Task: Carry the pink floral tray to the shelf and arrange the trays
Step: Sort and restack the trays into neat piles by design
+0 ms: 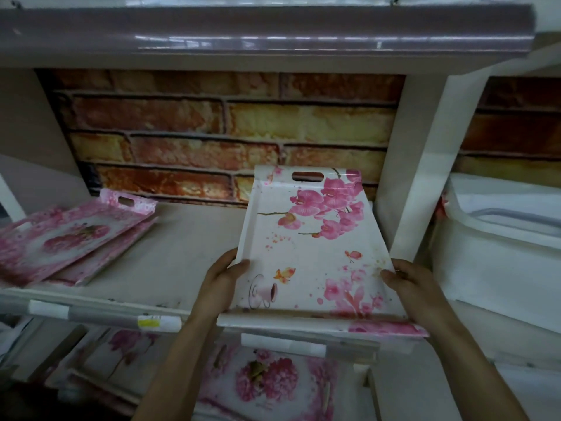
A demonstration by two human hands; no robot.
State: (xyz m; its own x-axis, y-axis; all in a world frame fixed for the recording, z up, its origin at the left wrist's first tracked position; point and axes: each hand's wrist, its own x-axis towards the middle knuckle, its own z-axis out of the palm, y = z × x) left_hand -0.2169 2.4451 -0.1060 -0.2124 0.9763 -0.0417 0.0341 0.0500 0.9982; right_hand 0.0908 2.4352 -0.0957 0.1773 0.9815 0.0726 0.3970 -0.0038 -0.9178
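Both sides of the tray (pixel 306 244) were gripped, one by the left hand (pixel 224 278), one by the right hand (pixel 409 284), as it was held tilted over the shelf (pixel 188 247); the carry was judged nearly done, with setting down and arranging beside two stacked trays (pixel 66 238) left undone.

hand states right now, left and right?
Left hand: closed, gripping the left edge of the pink floral tray, thumb over the rim.
Right hand: closed, gripping the same tray's right edge.
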